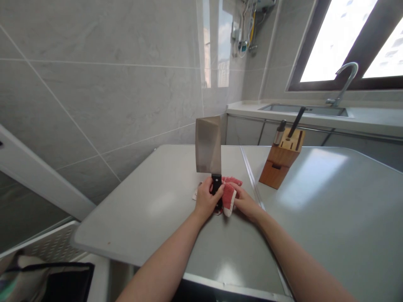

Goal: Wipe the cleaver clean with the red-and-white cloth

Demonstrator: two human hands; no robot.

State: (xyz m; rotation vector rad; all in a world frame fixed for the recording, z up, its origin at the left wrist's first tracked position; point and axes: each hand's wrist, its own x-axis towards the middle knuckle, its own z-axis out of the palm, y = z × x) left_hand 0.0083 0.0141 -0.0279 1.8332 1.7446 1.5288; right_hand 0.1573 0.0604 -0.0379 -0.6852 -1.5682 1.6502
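Note:
A cleaver with a broad metal blade [208, 144] and a black riveted handle points away from me over the table. My left hand [207, 197] is closed around its handle, thumb on top. My right hand [244, 202] grips a red and white cloth [228, 197] that is folded against the handle's right side. More of the cloth shows behind the handle and to its left. The right fingertips are partly hidden by the cloth.
On the light grey table [141, 201], a wooden knife block [280, 161] stands to the right, holding black-handled tools. Behind are a counter with a sink [305, 110] and a faucet [348, 79]. A tiled wall [119, 96] rises on the left. A seam crosses the table.

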